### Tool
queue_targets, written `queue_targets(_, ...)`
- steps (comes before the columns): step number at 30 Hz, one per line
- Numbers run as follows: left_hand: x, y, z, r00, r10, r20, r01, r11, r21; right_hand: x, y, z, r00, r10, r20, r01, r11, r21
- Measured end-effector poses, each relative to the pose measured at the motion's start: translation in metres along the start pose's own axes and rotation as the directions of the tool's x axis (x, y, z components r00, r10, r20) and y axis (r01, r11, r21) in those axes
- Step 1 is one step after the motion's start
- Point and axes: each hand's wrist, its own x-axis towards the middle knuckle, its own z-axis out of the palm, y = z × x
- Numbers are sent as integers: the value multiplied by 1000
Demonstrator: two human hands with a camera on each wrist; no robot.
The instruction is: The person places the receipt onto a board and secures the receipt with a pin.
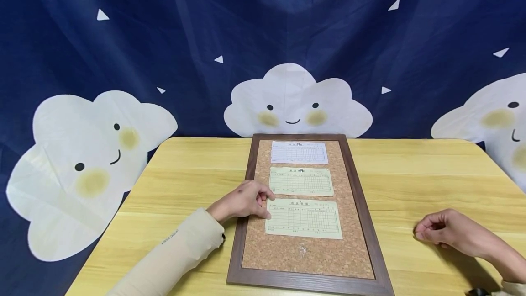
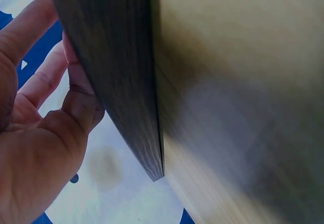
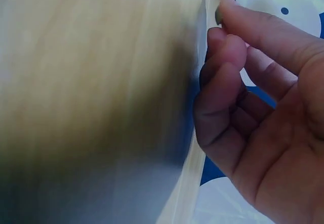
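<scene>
On the cork board (image 1: 271, 259), the pale green printed slip (image 1: 304, 219) nearest me lies flat. My left hand (image 1: 246, 199) reaches over the board's left side, index finger and thumb apart at that slip's left edge. In the left wrist view, dark wooden frame (image 2: 119, 57) covers part of the left hand's fingers. Low over the table to the right, my right hand (image 1: 449, 234) has curled fingers. A small dark object (image 3: 218, 16) shows at its thumb tip in the right wrist view; I cannot tell its kind.
Another green slip (image 1: 302, 182) and a bluish white slip (image 1: 299, 152) lie farther up the board, each with a small dark round spot at its top. A small whitish mark (image 1: 302, 250) shows on the cork. Behind the wooden table (image 1: 185, 168) hangs a dark blue cloud-print curtain (image 1: 197, 22).
</scene>
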Motion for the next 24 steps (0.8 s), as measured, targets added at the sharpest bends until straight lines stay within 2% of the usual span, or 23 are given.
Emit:
queue_targets(10,-1,1,0,1000,-6,-1,6,1000,-8,5,-4,2,997,43,-70,-46,998,-41)
queue_targets(16,0,0,0,1000,-10,-1,10,1000,-7,6,-6,1,998,1,-66,-3,999,-34)
queue_targets(24,0,1,0,1000,-5,-7,5,1000,-1,9,-5,2,998,-35,-50,37,999,39)
